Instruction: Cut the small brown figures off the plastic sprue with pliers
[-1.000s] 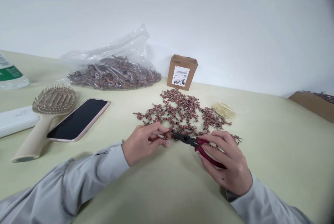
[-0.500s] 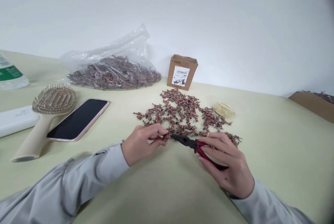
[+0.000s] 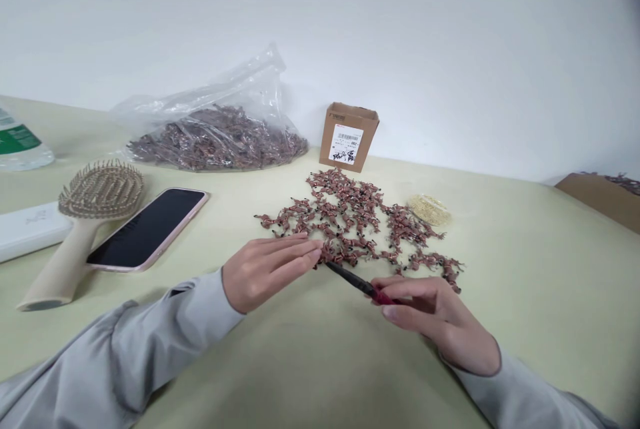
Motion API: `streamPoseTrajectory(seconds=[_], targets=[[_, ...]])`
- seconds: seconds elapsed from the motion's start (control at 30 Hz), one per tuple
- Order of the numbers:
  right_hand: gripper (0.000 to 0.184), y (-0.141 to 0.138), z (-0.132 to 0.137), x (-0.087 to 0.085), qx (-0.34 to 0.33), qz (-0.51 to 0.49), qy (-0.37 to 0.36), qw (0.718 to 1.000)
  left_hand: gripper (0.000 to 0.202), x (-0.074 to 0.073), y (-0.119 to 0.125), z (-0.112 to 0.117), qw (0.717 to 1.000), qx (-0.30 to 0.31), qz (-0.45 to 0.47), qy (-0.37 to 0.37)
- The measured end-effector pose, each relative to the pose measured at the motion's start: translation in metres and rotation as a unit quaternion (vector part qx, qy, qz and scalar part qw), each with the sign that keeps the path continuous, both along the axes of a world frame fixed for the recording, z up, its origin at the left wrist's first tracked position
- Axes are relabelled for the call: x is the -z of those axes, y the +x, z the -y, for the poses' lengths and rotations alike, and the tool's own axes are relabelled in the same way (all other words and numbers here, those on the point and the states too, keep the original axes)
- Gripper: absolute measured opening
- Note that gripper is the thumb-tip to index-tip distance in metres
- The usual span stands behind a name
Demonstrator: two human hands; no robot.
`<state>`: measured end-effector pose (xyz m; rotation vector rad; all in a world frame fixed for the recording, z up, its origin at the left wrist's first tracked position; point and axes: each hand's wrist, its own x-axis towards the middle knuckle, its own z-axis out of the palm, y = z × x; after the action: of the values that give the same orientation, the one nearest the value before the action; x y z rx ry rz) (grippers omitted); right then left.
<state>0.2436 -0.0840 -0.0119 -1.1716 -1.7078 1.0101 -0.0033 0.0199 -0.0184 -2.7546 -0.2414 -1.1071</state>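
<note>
Red-handled black pliers point(image 3: 356, 281), reddish-brown figurines point(image 3: 345, 222) flecked with black, pale green tabletop point(image 3: 320, 362), grey sleeves point(image 3: 165, 329), brown carton point(image 3: 349, 137) with white barcode label point(image 3: 346, 144)

Lots of tiny pink-brown toy animals point(image 3: 345, 215) are lying all tangled in a flat heap. The left hand point(image 3: 267, 273) is reaching out flat and touching the edge of the heap. The right hand point(image 3: 430, 315) is gripping red-handled pliers point(image 3: 355, 280), and their thin black nose is pointing at the heap, just beside the left hand.
</note>
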Motion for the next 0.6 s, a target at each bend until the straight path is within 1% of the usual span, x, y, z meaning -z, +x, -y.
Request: streamPoseTrajectory(seconds=[0.07,0.1,0.17,0.23,0.3,0.33,0.4,0.47,0.53,0.6], targets=[[0.011,-0.002,0.000,-0.001,0.016,0.019,0.021,0.999,0.031,0.001,0.003,0.003,0.999,-0.026,0.028,-0.031],[0.010,-0.003,0.001,-0.002,0.033,0.040,0.041,0.998,0.028,0.002,0.006,0.004,0.996,-0.049,0.043,-0.063],[0.008,-0.004,0.000,-0.001,0.075,0.107,0.111,0.985,0.020,0.002,0.011,0.008,0.983,-0.090,0.073,-0.141],[0.010,-0.003,-0.001,0.001,0.112,0.184,0.213,0.953,0.014,0.001,0.016,0.012,0.962,-0.116,0.084,-0.231],[0.017,-0.001,-0.002,0.005,0.135,0.240,0.307,0.911,0.012,0.000,0.020,0.013,0.935,-0.119,0.084,-0.323],[0.020,0.000,-0.003,0.006,0.142,0.258,0.341,0.893,0.012,-0.001,0.021,0.014,0.920,-0.114,0.084,-0.365],[0.023,0.003,-0.004,0.008,0.148,0.291,0.381,0.865,0.012,-0.002,0.022,0.014,0.890,-0.093,0.084,-0.438],[0.023,0.005,-0.005,0.009,0.148,0.323,0.406,0.842,0.012,-0.003,0.022,0.015,0.868,-0.078,0.081,-0.484],[0.022,0.006,-0.005,0.009,0.151,0.351,0.427,0.819,0.013,-0.004,0.022,0.015,0.858,-0.072,0.075,-0.504],[0.022,0.006,-0.005,0.009,0.155,0.376,0.440,0.800,0.014,-0.003,0.023,0.016,0.857,-0.072,0.072,-0.504]])
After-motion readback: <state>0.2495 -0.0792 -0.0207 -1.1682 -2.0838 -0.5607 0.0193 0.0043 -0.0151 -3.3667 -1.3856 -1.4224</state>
